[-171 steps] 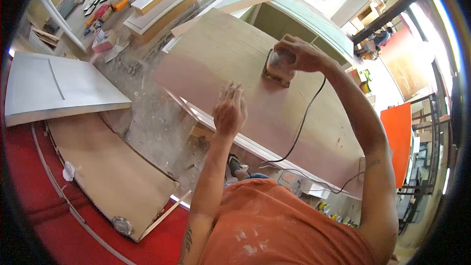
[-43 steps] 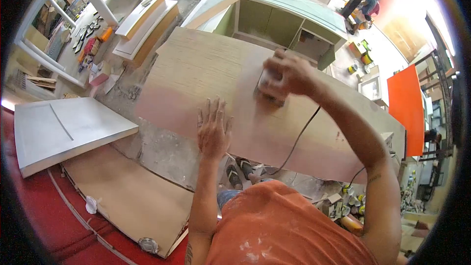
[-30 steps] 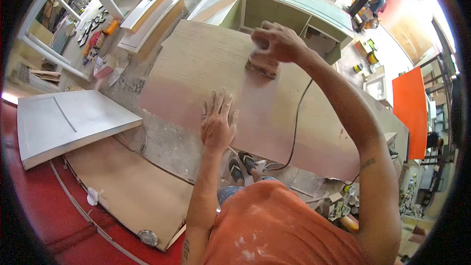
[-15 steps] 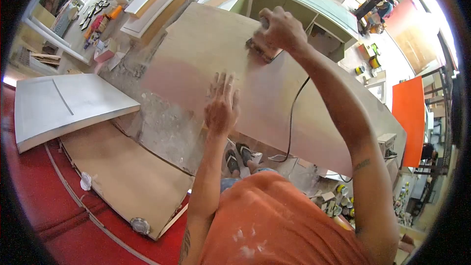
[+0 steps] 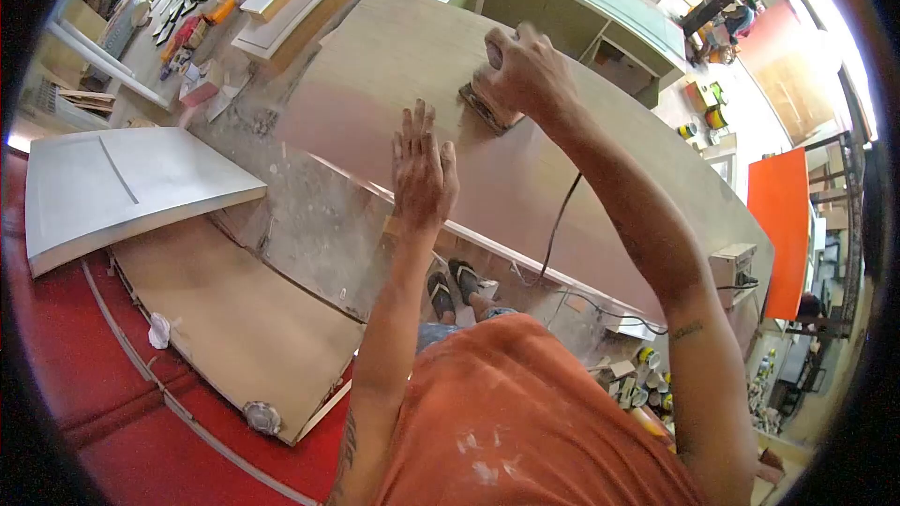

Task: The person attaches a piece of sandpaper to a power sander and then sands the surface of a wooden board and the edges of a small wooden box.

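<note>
Head view: your right hand [image 5: 527, 73] grips the sander [image 5: 486, 112], beneath your palm on the panel [image 5: 398, 47]; likely stiff, fairly light, best held on top. Left of that, your left hand [image 5: 425, 178] is empty.

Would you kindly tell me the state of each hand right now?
Left hand: open, fingers extended; contact with the panel cannot be told.
Right hand: closed around the sander, on the panel.

White glare pours in at the far right, bleaching the floor [image 5: 669, 111] there; shadows on the wooden panel [image 5: 511, 201] look faint to me. Wide-lens distortion bows its edges, the corners drop to black, and the right hand [image 5: 528, 72] is slightly blurred.
</note>
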